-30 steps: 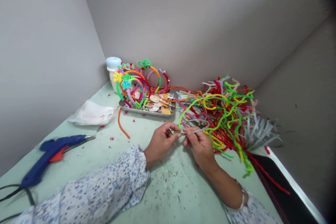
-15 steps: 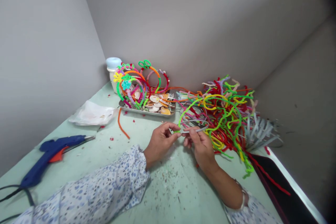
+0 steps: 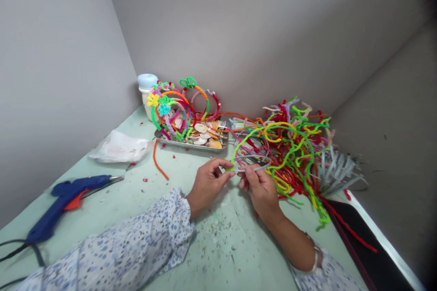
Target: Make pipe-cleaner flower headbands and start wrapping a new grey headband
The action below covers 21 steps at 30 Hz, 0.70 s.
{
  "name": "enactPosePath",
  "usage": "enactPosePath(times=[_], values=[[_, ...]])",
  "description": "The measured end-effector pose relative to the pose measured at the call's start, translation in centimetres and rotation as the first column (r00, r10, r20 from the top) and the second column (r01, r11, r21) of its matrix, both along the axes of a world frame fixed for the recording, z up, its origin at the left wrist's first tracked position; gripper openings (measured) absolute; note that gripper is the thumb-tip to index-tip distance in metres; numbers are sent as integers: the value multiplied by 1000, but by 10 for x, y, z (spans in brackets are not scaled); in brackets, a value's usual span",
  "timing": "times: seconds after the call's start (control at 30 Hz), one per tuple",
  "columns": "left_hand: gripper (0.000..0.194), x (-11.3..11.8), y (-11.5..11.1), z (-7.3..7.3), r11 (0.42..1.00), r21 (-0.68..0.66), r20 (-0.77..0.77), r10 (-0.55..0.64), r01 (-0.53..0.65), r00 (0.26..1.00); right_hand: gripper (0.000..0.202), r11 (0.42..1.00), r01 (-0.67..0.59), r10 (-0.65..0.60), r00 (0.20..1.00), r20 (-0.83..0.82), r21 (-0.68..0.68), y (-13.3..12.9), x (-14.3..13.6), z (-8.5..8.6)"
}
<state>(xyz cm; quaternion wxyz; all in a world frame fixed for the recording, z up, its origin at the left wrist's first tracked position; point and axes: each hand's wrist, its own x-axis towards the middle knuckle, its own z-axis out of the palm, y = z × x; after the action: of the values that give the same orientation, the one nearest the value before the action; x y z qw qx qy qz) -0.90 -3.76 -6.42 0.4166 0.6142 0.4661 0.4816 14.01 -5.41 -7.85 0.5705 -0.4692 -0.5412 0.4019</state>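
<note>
Near the middle of the table, my left hand pinches the end of a bright green pipe cleaner, which arches up and to the right toward a pile. Close beside it, my right hand grips a thin grey band between thumb and fingers. The band curves back in a loop behind my right fingertips. Its end meets the green pipe cleaner at my left fingertips, where the exact contact is hidden by the fingers.
A tangled pile of coloured pipe cleaners lies to the right, beside grey strips. Behind my hands, a metal tray holds decorated headbands and shell-like pieces. A blue glue gun, plastic bag and lidded jar are on the left.
</note>
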Motion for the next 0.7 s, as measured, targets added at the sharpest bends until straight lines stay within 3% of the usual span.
enactPosePath(times=[0.27, 0.7], values=[[20, 0, -1, 0, 1000, 21, 3, 12, -12, 1000, 29, 999, 26, -26, 999, 26, 24, 0, 0, 0], [17, 0, -1, 0, 995, 97, -51, -2, 7, 999, 25, 999, -37, 38, 999, -37, 34, -1, 1, 1]])
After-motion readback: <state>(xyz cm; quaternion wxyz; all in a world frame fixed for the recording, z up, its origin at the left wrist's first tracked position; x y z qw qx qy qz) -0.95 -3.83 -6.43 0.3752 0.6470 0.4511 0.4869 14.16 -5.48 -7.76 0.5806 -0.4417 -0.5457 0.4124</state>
